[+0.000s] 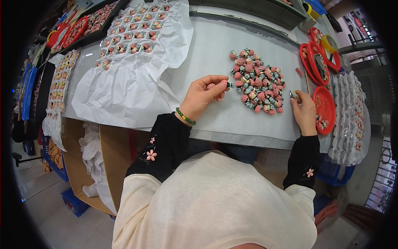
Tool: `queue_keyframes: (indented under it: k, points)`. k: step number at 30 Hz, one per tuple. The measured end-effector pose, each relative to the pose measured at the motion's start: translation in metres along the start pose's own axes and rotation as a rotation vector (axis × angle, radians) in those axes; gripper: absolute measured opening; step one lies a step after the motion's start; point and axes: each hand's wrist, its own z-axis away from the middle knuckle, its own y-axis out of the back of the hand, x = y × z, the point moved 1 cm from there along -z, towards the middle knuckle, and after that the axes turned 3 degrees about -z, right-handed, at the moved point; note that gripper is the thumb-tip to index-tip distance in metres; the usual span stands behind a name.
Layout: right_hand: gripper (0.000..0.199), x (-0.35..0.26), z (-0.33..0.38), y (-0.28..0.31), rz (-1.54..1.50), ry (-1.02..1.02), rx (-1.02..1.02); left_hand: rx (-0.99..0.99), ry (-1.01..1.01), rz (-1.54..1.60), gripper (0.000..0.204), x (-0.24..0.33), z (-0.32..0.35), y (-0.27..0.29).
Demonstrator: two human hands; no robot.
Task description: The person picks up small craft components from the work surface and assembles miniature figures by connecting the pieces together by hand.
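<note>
My left hand, with a green beaded bracelet at the wrist, is closed around small pink-haired figurines. One pink figurine is pinched at the fingertips, its dark, grey-green end pointing toward the pile. To its right lies a loose heap of similar figurines with bumpy pink tops and grey-green and black parts. My right hand rests on the table just right of the heap. Its fingers are closed on a small, thin, dark-tipped thing whose kind I cannot make out.
White paper at the left bears a tray of figurines in rows. Red dishes stand on the right, beside stacked clear trays. A grey ledge crosses the back. Below the table's left edge is an open cardboard box.
</note>
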Motion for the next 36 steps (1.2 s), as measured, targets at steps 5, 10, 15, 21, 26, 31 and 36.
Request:
queue_keyframes:
  k: [5,10,15,21,26,31,36]
  points:
    - [0.027,0.007,-0.003,-0.002,-0.019,0.067,0.061,0.016,0.008,-0.020,0.028,0.002,0.001,-0.002]
    - [0.026,0.009,-0.006,0.000,-0.036,0.007,0.109,0.052,0.009,0.028,0.028,0.002,0.001,-0.001]
    - [0.025,0.026,-0.019,0.000,-0.046,-0.010,0.141,0.036,0.018,0.036,0.029,0.003,0.000,-0.003]
    - [0.021,0.064,-0.077,-0.027,0.153,0.059,0.299,0.027,0.018,0.067,0.029,0.002,-0.001,-0.003]
    - [0.020,0.070,-0.086,-0.033,0.241,0.083,0.187,0.046,-0.008,0.085,0.030,0.002,0.000,-0.001]
    - [0.020,0.038,-0.076,-0.030,-0.041,0.059,0.258,0.032,-0.014,0.103,0.029,0.003,0.001,-0.001]
    - [0.018,-0.056,-0.044,-0.032,-0.822,-0.003,-0.016,0.040,0.056,0.189,0.029,0.004,0.004,0.004]
